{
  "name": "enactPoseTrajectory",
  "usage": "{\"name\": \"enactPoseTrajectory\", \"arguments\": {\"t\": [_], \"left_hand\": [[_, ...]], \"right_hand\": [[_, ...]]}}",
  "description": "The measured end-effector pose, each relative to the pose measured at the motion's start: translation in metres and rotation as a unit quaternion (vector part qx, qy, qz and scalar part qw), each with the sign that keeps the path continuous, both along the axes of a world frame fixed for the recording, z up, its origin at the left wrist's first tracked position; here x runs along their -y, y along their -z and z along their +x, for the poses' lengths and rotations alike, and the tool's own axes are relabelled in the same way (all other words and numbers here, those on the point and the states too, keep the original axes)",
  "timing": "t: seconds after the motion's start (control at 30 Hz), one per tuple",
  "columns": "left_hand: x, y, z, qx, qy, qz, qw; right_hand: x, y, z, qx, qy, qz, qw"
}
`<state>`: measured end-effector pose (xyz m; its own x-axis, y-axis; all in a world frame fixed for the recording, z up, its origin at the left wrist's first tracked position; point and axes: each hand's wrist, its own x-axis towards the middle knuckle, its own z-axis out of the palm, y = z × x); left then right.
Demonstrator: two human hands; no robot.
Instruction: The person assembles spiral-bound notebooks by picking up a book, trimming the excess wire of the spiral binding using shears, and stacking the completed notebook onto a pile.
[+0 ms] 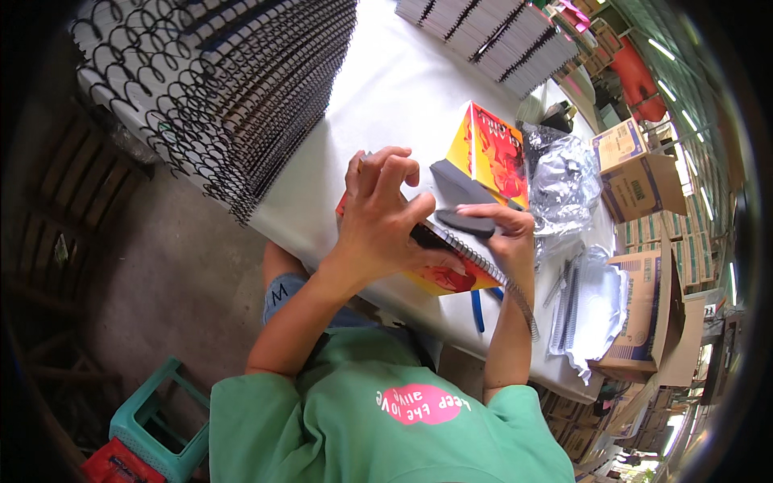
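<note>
A book with a red and yellow cover (451, 278) lies tilted at the table's near edge. My left hand (378, 213) is closed on it, with the thumb on the cover and the fingers bent over its far side. Along the book's right edge runs a dark spiral binding coil (483, 262), whose loose end trails beside my right forearm. My right hand (507, 233) is closed around a dark grey oblong piece (465, 223) right beside the coil; its exact kind is unclear. Just beyond lies a grey wedge-shaped piece (463, 183). Blue tool handles (477, 311) show below the book.
Coil-bound stacks (233, 88) fill the table's far left, and another stack (499, 40) stands at the back. A red and yellow book stack (495, 153) sits ahead, beside crumpled clear plastic (564, 181). Loose coils (569, 294) and cardboard boxes (636, 310) are at right. A green stool (165, 419) stands lower left.
</note>
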<state>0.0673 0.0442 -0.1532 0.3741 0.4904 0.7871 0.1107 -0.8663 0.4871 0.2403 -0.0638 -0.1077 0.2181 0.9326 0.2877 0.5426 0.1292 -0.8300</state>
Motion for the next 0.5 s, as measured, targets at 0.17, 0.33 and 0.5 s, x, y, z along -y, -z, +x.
{"name": "enactPoseTrajectory", "arguments": {"t": [0.17, 0.33, 0.5], "left_hand": [[-0.005, -0.001, -0.003, 0.03, 0.035, -0.031, 0.998], [-0.011, 0.004, -0.005, 0.038, 0.036, -0.038, 0.998], [-0.01, 0.005, -0.007, 0.028, 0.032, -0.074, 0.996]], "right_hand": [[-0.006, -0.007, 0.0, 0.065, -0.082, -0.01, 0.994], [-0.014, -0.003, -0.003, -0.066, -0.202, 0.09, 0.973], [-0.016, 0.007, -0.012, -0.304, -0.187, 0.198, 0.913]]}}
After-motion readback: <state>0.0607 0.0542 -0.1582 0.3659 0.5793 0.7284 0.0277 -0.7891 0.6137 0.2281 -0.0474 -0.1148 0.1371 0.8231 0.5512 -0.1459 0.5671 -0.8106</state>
